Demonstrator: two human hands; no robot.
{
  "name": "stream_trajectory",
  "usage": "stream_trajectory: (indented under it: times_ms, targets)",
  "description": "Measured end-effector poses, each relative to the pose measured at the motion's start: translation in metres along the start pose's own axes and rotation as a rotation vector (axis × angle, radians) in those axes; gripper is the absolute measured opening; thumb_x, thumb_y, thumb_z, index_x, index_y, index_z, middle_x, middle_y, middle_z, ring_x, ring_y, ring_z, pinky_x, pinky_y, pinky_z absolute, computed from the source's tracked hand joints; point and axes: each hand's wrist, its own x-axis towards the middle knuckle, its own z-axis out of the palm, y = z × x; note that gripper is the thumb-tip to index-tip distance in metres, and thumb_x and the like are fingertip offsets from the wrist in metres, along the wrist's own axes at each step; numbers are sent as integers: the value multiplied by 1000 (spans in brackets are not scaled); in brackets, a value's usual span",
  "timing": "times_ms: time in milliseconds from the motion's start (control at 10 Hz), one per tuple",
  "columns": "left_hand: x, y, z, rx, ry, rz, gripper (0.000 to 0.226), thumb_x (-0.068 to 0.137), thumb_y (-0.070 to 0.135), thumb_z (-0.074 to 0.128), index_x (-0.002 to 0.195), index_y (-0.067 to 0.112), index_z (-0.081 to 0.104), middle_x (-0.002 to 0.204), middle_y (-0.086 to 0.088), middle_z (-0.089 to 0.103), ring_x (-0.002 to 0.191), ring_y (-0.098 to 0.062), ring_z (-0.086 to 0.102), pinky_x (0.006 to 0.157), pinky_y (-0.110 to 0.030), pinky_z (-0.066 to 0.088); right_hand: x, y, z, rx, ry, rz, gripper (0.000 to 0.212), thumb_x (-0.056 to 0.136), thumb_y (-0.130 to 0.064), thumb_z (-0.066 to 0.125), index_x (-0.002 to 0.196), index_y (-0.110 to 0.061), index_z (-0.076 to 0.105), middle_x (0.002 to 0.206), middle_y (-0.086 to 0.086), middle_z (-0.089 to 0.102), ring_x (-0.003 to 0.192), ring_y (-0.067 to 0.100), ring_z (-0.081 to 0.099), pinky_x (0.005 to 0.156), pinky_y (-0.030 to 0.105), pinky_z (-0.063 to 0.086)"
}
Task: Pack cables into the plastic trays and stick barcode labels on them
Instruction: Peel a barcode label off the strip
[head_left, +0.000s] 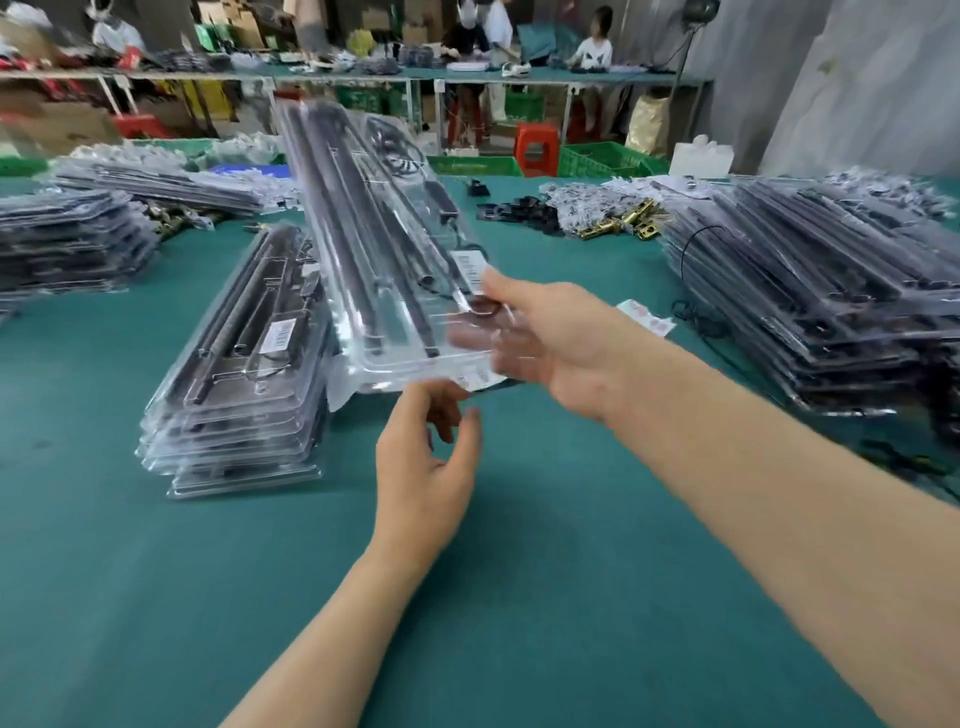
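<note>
My right hand (540, 332) grips the near right corner of a long clear plastic tray (374, 244), thumb on top and fingers underneath. The tray is lifted and tilted, its far end raised. It holds black rods and a coiled black cable, and a white barcode label (470, 270) is stuck near my thumb. My left hand (423, 457) hovers just below the tray's near edge, fingers loosely curled, holding nothing. Left of it lies a stack of packed, labelled trays (244, 364) on the green table.
A large pile of packed trays (810, 301) fills the right side, another pile (62, 244) the far left. Loose black clips and brass parts (613, 223) lie at the back. A label strip (647, 317) lies by my right wrist. People sit at a distant bench.
</note>
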Motion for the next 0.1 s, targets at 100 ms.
stream_trajectory:
  times_ms: [100]
  targets:
    - [6, -1, -4, -2, -58, -103, 23, 88, 8, 66, 80, 25, 52, 69, 8, 51, 63, -6, 44, 58, -21, 36, 25, 2, 77, 142, -2, 63, 25, 107, -24, 52, 122, -4, 54, 100, 13, 77, 73, 20, 77, 50, 23, 56]
